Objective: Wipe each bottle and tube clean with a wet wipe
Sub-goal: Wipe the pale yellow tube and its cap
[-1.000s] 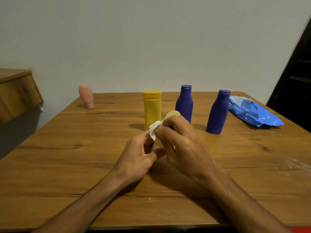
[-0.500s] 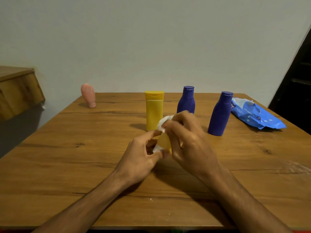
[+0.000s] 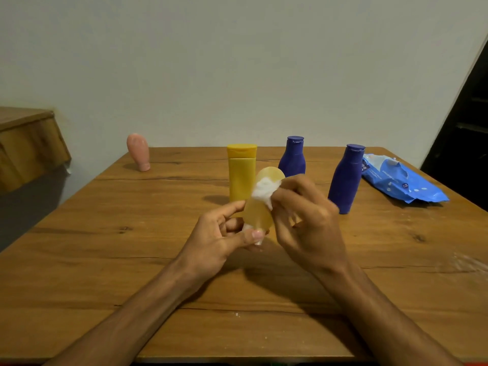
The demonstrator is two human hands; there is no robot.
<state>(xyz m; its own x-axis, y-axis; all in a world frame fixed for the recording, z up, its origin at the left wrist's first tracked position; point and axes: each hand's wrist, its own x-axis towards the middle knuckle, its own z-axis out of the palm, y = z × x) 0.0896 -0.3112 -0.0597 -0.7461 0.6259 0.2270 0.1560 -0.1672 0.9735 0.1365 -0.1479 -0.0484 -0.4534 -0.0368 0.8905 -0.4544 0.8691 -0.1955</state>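
While the left hand [image 3: 219,239] pinches the yellow tube [image 3: 260,216] at its near end, the right hand [image 3: 307,223], clamped on a wet wipe [image 3: 262,191], has uncovered the tip; this tube looks nearly wiped.

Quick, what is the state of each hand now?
Left hand: holds the tube.
Right hand: pinches the wipe against the tube.

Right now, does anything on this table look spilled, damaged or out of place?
Nothing toppled or damaged. Only a faint whitish smear marks the wooden table near its right edge, and the blue plastic wipe pack lies crumpled.
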